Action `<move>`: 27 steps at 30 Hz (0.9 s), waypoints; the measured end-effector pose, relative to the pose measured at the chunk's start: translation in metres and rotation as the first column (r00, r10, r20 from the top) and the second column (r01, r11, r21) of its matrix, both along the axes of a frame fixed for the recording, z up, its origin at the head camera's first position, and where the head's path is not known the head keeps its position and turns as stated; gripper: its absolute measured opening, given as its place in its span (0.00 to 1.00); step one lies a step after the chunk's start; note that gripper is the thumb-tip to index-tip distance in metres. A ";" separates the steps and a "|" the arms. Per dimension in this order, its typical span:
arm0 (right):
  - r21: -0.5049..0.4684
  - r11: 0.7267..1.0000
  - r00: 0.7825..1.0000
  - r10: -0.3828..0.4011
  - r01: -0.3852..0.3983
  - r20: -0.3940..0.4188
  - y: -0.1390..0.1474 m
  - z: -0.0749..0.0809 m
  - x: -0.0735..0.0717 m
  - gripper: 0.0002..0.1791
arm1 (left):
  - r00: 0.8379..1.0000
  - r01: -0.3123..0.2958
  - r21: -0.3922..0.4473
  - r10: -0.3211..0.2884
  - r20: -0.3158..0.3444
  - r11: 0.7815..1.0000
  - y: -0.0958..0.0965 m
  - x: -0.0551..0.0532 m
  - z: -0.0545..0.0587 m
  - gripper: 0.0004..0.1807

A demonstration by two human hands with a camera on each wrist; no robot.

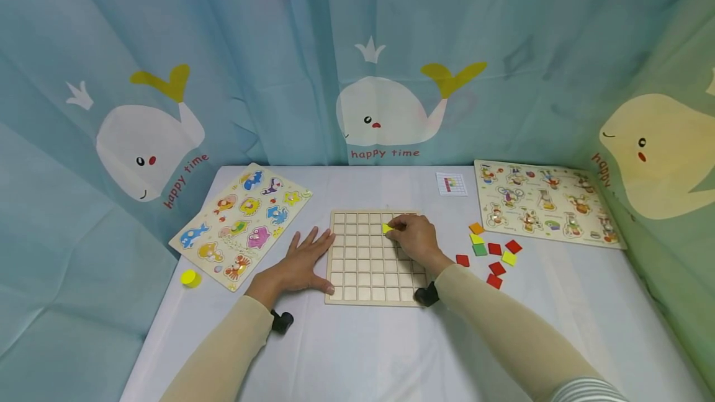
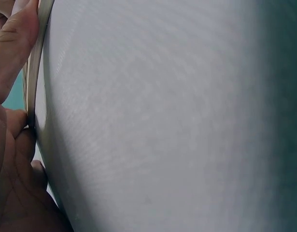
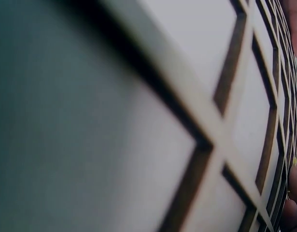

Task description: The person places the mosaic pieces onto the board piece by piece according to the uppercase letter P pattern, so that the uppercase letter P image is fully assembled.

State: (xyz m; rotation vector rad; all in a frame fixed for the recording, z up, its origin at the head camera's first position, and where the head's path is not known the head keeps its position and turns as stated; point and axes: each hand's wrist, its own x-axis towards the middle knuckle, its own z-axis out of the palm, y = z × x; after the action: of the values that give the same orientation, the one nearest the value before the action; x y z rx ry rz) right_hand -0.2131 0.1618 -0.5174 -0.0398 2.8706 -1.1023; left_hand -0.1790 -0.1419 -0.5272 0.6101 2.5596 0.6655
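A light wooden grid board (image 1: 368,304) lies flat on the white-covered table. My left hand (image 1: 296,268) rests beside it with fingers spread, fingertips and thumb touching its left edge. In the left wrist view, the left hand (image 2: 13,164) shows at the board's side edge (image 2: 36,63). Over the board's upper part, my right hand (image 1: 418,242) pinches a small yellow square tile (image 1: 386,228) between thumb and fingers, at a cell in the second row. The right wrist view is mostly filled by blurred grid bars (image 3: 220,125), with the right fingertips (image 3: 296,186) at its right edge.
Loose red (image 1: 494,249), yellow (image 1: 509,258), green (image 1: 480,250) and orange (image 1: 476,228) tiles lie right of the board. A pattern card (image 1: 451,184) lies behind. Picture puzzle boards stand left (image 1: 229,237) and right (image 1: 544,203). A yellow round piece (image 1: 190,278) sits far left.
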 end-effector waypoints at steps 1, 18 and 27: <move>-0.001 1.000 1.000 -0.001 0.001 0.001 0.000 0.000 0.000 0.13 | 1.000 0.000 0.001 0.000 -0.001 1.000 0.000 0.000 0.000 0.70; -0.015 1.000 1.000 0.019 -0.019 0.012 0.003 0.000 0.000 0.13 | 1.000 -0.021 -0.010 0.021 -0.010 1.000 0.003 0.005 0.000 0.69; -0.184 0.983 0.999 0.005 0.002 0.041 0.014 0.002 0.003 0.15 | 1.000 -0.022 -0.004 0.022 -0.012 1.000 0.003 0.007 0.001 0.69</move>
State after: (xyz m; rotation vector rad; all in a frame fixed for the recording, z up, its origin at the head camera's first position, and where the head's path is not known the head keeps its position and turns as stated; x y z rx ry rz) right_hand -0.2106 0.1755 -0.5155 -0.0283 2.7233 -1.3489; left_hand -0.1719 -0.1389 -0.5263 0.5864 2.5817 0.6654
